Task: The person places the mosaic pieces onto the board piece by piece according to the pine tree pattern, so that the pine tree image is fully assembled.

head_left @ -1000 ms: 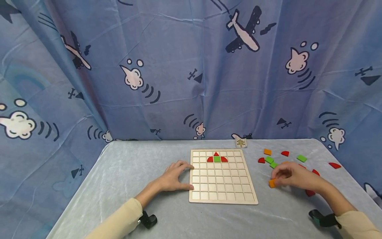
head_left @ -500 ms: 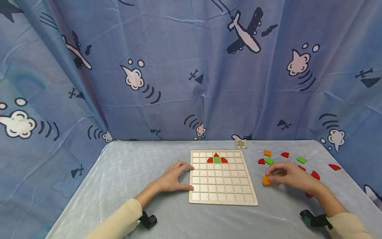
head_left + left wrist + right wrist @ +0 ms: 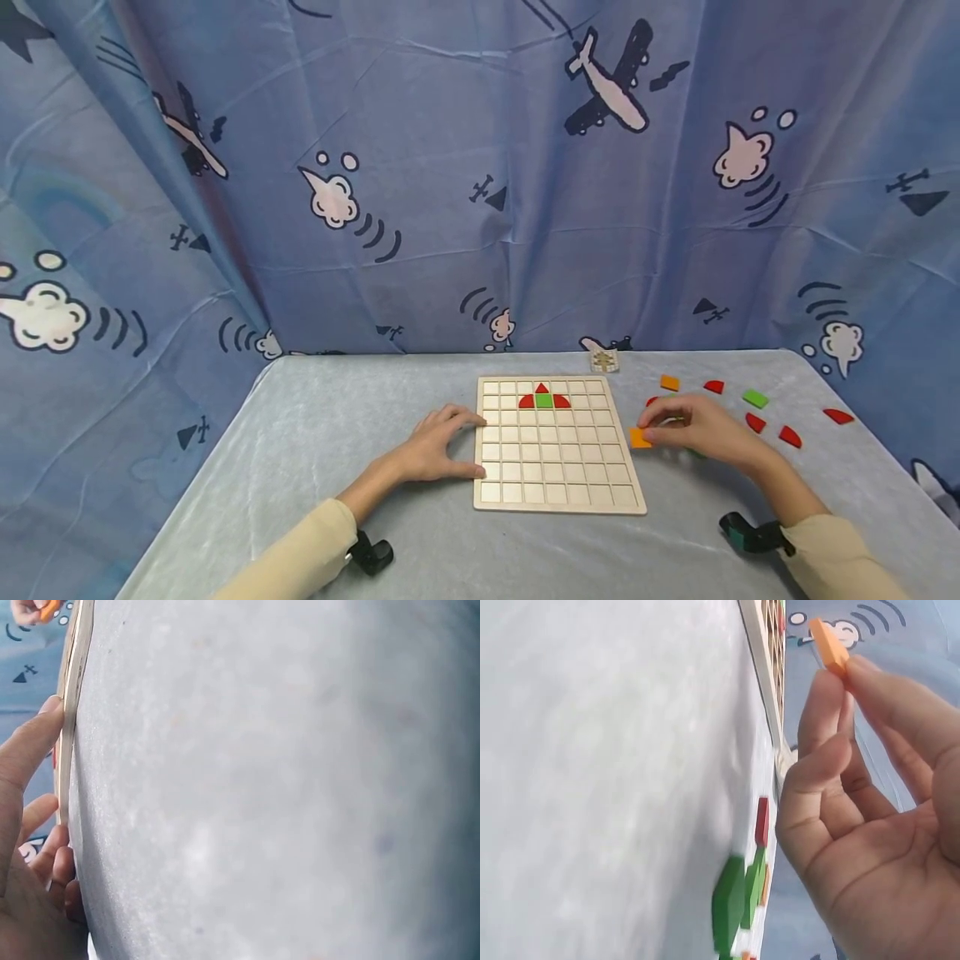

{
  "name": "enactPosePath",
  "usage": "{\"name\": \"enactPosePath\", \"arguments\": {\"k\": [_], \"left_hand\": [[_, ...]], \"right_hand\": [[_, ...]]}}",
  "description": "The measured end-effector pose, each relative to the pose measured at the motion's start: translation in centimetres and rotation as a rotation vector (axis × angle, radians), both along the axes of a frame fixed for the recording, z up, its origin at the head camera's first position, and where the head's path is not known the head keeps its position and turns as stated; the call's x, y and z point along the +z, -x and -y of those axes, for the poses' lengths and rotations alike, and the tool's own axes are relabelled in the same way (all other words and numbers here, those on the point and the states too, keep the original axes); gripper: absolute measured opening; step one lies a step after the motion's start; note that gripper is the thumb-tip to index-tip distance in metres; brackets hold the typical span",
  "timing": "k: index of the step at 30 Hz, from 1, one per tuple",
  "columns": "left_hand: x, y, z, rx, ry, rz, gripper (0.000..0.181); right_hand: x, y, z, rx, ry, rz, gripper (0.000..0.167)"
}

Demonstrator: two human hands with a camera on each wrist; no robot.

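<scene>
A wooden grid board (image 3: 517, 493) lies on the cloth-covered table. Near its top edge sit a red triangle (image 3: 542, 388), a green square (image 3: 543, 402) below it, and a red quarter-circle on either side of the square. My left hand (image 3: 435, 448) touches the board's left rim with the thumb and index fingertip spread apart. Thumb and fingers of my right hand (image 3: 697, 430) pinch an orange square tile (image 3: 639, 438) by the board's right edge. In the right wrist view this orange tile (image 3: 828, 646) is held above the table, between thumb and fingertip.
Loose tiles lie right of the board: an orange one (image 3: 670, 382), a green one (image 3: 755, 398) and several red ones (image 3: 790, 437). Others are partly hidden under my right hand, including a green tile (image 3: 729, 904). A small patterned card (image 3: 604, 361) lies behind the board.
My right hand has moved left and slightly away from me, carrying the orange tile from the loose pieces to the board's right edge. My left hand has stayed in place.
</scene>
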State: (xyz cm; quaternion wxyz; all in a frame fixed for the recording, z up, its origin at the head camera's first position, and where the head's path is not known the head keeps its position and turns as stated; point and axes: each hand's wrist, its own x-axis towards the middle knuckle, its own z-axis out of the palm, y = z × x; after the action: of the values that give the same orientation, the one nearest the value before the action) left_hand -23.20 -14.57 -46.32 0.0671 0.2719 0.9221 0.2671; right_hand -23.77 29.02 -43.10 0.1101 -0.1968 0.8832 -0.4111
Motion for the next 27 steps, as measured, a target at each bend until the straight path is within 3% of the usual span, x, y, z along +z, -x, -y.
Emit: {"name": "enactPosePath", "arguments": {"k": [11,19,27], "left_hand": [[-0.1,0.0,0.1,0.004,-0.004,-0.001,0.074],[0.0,0.1,0.0,-0.002,-0.004,-0.002,0.074],[-0.1,-0.1,0.0,0.001,-0.003,0.0,0.074]], "right_hand": [[-0.1,1.3,2.9,0.021,0.085,-0.012,0.018],[-0.1,2.3,4.6,-0.011,0.08,0.026,0.018],[0.1,3.5,6.7,0.025,0.087,-0.005,0.017]]}}
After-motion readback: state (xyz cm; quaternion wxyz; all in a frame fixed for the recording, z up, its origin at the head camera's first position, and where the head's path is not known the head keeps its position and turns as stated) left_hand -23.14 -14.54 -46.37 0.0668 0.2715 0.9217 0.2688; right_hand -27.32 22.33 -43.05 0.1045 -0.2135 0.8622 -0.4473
